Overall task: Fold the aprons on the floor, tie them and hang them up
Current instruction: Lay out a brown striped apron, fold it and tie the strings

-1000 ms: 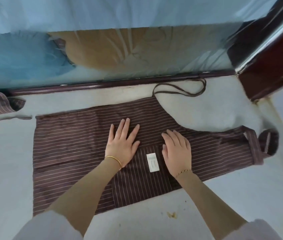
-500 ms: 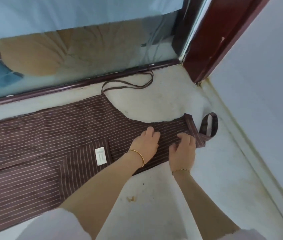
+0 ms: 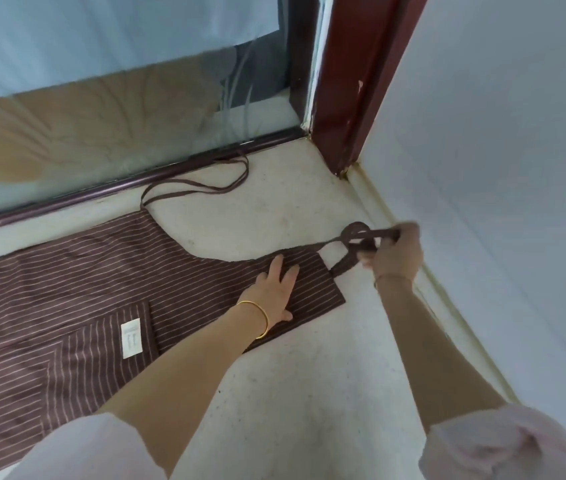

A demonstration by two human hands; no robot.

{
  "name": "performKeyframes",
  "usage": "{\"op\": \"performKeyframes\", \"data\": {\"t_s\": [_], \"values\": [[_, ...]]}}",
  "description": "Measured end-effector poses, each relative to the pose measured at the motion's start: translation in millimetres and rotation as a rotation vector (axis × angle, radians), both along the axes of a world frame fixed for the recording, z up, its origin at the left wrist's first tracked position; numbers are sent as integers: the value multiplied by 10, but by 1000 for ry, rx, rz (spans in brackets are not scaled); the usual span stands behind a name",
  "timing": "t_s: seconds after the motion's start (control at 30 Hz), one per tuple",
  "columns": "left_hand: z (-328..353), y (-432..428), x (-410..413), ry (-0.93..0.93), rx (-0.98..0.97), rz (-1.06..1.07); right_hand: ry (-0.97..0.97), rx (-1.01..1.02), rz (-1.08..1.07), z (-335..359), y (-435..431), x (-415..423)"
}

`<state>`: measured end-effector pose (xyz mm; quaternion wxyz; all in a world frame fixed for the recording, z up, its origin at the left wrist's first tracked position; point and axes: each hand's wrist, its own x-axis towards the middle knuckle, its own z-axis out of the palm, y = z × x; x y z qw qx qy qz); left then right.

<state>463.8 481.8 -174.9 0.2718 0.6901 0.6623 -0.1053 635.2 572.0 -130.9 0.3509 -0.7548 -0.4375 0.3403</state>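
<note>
A brown apron with thin pale stripes point(image 3: 84, 282) lies flat on the pale floor, a white label point(image 3: 131, 337) sewn on its pocket. My left hand point(image 3: 274, 292) presses flat on the bib end of the apron, fingers straight. My right hand point(image 3: 396, 252) grips the brown neck strap loop point(image 3: 352, 237) and holds it lifted and stretched to the right of the bib, near the wall. A thin waist tie point(image 3: 205, 187) trails loose on the floor toward the glass door track.
A dark door track point(image 3: 129, 183) and glass panel run along the far side. A red-brown door frame point(image 3: 351, 98) stands at the corner. A white wall with a skirting edge point(image 3: 423, 282) closes the right side. Bare floor point(image 3: 309, 393) lies below the apron.
The view swung right along the apron. My right hand took the neck strap loop and pulled it up and rightward; my left hand slid to the bib end.
</note>
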Motion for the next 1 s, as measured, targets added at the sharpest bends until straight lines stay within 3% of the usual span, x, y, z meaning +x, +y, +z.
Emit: {"op": "performKeyframes", "data": {"t_s": [0.1, 0.3, 0.47, 0.7, 0.83, 1.0], "values": [[18, -1, 11, 38, 2, -23, -48, 238, 121, 376, 311, -49], [42, 36, 32, 52, -8, -23, -449, 580, 358, 878, 564, -154], [65, 22, 28, 29, -9, -15, -729, 903, 425, 1033, 653, -230], [39, -63, 28, 13, 52, -18, -817, 782, 380, 925, 779, -145], [5, -141, 23, 17, 138, -36, -856, 856, 373, 948, 815, -155], [-17, -110, 46, 64, 71, -155, -906, 868, 522, 1071, 846, -263]]}}
